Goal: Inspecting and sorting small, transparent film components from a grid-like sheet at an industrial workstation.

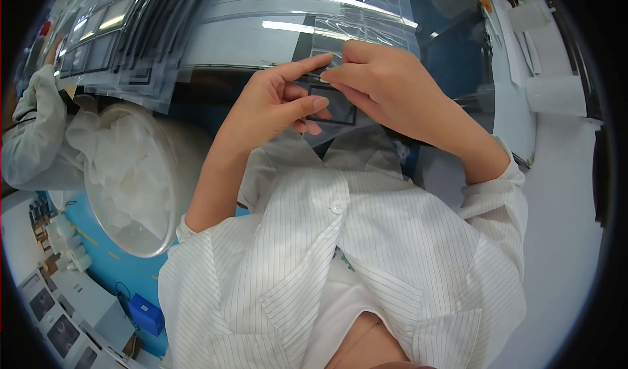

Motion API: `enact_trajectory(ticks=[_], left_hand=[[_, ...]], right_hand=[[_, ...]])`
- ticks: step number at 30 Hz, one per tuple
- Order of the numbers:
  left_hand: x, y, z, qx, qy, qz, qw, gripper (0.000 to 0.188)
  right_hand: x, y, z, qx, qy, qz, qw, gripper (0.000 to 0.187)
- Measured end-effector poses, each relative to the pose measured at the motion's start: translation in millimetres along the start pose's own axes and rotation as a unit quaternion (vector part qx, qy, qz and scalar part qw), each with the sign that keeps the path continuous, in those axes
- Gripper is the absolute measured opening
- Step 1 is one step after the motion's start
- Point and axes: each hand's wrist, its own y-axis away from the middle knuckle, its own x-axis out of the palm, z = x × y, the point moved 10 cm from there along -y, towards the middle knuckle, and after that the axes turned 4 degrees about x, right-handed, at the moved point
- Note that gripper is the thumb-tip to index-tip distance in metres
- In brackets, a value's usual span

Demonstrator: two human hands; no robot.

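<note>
A small clear sheet with a black rectangular border (355, 112) is at the table's near edge, just above my lap. My left hand (268, 107) holds it at its left side, the thumb in front and some fingertips behind. The left index finger stretches toward my right fingertips. My right hand (386, 84) is closed in a pinch at the sheet's top edge. A tiny pale spot shows at that pinch; what the fingers grip there is too small to make out.
Overlapping black-framed clear sheets (124, 32) cover the table's left side. Glossy clear film (366, 25) lies beyond my hands. A white bin (171, 173) full of crumpled translucent film stands at my left. Another person's sleeve (39, 127) shows beyond it.
</note>
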Motion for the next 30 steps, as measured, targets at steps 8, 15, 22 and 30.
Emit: enact_trajectory(ticks=[8, 15, 22, 30], left_hand=[[-1, 0, 3, -0.008, 0.007, 0.002, 1.0, 0.057], [-1, -1, 4, -0.003, 0.027, 0.005, 1.0, 0.06], [0, -1, -2, 0.004, 0.006, 0.028, 1.0, 0.069], [29, 10, -33, 0.053, 0.047, 0.074, 0.995, 0.072]], right_hand=[[-16, 19, -10, 0.047, 0.025, 0.03, 0.998, 0.017], [-35, 55, -25, 0.101, 0.052, 0.021, 0.993, 0.017], [-75, 94, -54, 0.134, 0.197, 0.067, 0.969, 0.003], [-63, 59, -73, 0.212, -0.175, -0.031, 0.961, 0.031]])
